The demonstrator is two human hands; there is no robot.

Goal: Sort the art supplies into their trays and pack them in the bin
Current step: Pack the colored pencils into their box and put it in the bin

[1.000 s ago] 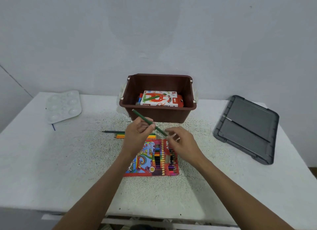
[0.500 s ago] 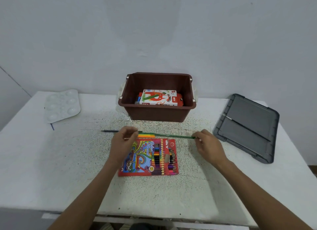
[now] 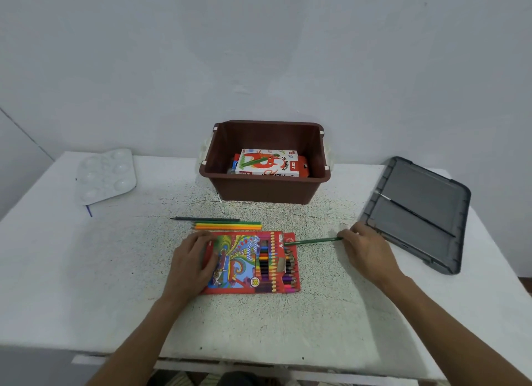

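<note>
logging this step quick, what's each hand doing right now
Left hand: open, fingers resting flat on the colour pencil box.
Right hand: pinching the end of the green pencil.

One view is supplied: a wide-angle camera worn on the person's head. It looks forward and down across the table (image 3: pixel 86 270) from its near edge toward the wall (image 3: pixel 259 54) behind it. Both forearms enter from the bottom edge, and the left hand (image 3: pixel 191 259) and right hand (image 3: pixel 367 251) sit just below frame centre, near the lens. The brown bin (image 3: pixel 264 189) stands at centre, farther off; the grey lid (image 3: pixel 417 212) lies at the right edge, the white palette (image 3: pixel 106 175) at the left.
</note>
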